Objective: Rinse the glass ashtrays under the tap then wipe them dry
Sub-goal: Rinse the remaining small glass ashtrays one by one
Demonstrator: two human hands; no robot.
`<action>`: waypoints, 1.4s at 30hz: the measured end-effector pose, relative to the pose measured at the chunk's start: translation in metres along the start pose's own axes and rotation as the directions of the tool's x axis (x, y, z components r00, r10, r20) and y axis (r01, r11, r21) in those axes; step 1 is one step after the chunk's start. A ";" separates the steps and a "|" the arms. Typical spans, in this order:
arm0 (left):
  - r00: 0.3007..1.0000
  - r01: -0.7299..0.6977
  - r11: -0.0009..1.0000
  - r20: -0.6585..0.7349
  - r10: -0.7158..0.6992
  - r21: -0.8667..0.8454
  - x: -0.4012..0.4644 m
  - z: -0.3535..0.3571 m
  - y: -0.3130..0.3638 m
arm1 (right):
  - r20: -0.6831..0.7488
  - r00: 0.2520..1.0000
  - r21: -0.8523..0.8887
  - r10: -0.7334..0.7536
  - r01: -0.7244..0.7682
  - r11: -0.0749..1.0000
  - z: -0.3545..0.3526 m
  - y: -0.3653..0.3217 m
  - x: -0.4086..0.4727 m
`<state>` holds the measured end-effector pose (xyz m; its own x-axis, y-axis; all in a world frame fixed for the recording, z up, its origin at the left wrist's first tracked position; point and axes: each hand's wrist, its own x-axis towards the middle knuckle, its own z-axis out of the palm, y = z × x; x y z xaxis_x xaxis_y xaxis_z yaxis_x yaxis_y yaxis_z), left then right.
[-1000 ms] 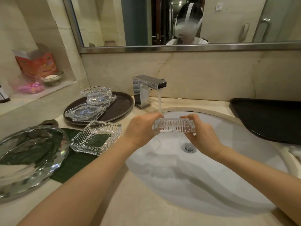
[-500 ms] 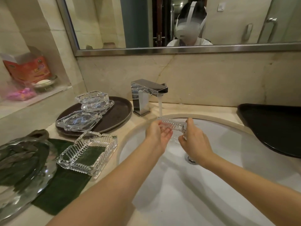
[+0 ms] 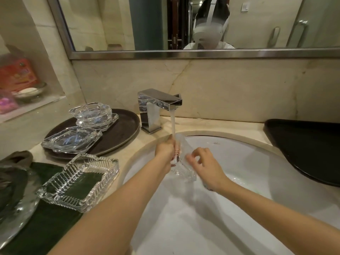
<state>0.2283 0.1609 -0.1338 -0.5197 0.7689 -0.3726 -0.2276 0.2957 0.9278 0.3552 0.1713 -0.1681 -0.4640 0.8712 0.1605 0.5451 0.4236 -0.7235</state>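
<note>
A ribbed square glass ashtray is tilted on edge over the white sink, under the running stream from the chrome tap. My left hand grips its left side, fingers showing through the glass. My right hand holds its right side with curled fingers. A second ribbed square ashtray sits on a dark green cloth at the left. Smooth octagonal ashtrays, and a stacked pair, rest on a round brown tray.
A large glass dish holding a dark cloth lies at the far left edge. A black tray sits right of the sink. A wall niche holds boxes and a soap dish. A mirror hangs above the marble backsplash.
The ashtray has gone from level in front of the stream to tilted on edge directly under it, lower in the basin. Both hands moved forward and shifted their grip on it.
</note>
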 end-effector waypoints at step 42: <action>0.984 0.173 0.984 0.051 -0.170 -0.042 0.005 -0.035 -0.003 | 0.333 0.942 0.888 -0.036 -0.301 0.348 -0.014 -0.006 0.015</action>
<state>0.1977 0.1446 -0.1392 -0.4307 0.7350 -0.5237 -0.3483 0.4000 0.8478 0.3547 0.1855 -0.1516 -0.6893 0.7229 -0.0470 -0.2906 -0.3353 -0.8962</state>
